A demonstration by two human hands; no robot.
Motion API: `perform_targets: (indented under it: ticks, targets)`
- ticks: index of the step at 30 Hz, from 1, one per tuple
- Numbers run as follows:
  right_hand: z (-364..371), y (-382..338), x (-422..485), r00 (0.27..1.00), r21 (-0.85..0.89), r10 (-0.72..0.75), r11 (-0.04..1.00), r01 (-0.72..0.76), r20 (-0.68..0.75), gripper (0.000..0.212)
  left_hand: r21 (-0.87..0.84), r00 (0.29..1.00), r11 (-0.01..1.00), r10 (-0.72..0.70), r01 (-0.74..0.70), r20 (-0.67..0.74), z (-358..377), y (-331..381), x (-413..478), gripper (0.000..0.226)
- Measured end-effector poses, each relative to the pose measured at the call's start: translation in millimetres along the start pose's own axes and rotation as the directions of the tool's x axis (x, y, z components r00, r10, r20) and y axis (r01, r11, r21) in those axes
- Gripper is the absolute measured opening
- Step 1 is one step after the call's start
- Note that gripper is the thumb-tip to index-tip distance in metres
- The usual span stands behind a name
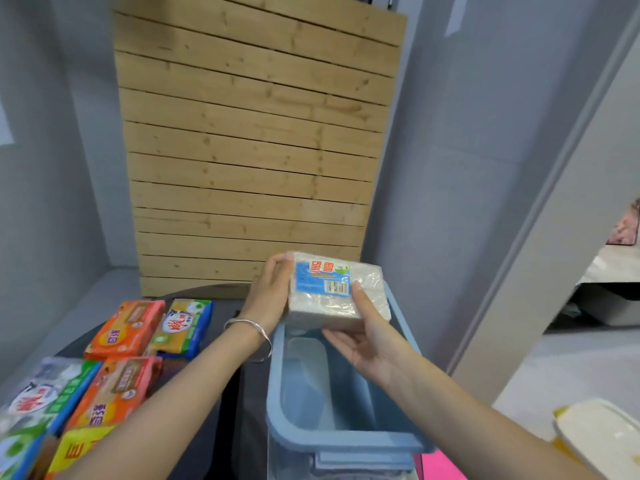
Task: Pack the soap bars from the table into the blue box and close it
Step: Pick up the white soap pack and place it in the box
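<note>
On your far left, wrapped soap bars [114, 368] in orange, green and yellow packets lie clustered on the dark surface [228, 410]. Your left hand [270, 299], a silver bangle [251, 332] on its wrist, grips the left end of a white soap pack [332, 292]. Your right hand [367, 337] cradles the same pack from below, thumb on its label. You hold it just above the open blue box [343, 441].
</note>
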State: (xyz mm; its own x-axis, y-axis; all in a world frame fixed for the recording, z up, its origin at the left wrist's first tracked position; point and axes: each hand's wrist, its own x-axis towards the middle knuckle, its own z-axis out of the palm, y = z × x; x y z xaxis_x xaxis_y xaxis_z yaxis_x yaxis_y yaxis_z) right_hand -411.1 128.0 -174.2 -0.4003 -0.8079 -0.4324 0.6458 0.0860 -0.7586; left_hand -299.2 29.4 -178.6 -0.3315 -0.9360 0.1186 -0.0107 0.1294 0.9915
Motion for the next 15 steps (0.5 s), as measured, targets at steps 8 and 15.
perform_targets:
  ticks: [8, 15]
  targets:
    - [-26, 12, 16, 0.983, -0.133, -0.004, 0.991, -0.02, -0.184, 0.05, -0.116, 0.935, 0.954, -0.24, 0.278, 0.262, 6, -37, -6, 0.044]
    - [-28, 16, 50, 0.961, -0.266, 0.017, 0.959, -0.094, -0.277, 0.043, -0.135, 0.933, 0.961, -0.19, 0.24, 0.306, 6, -44, -5, 0.03]
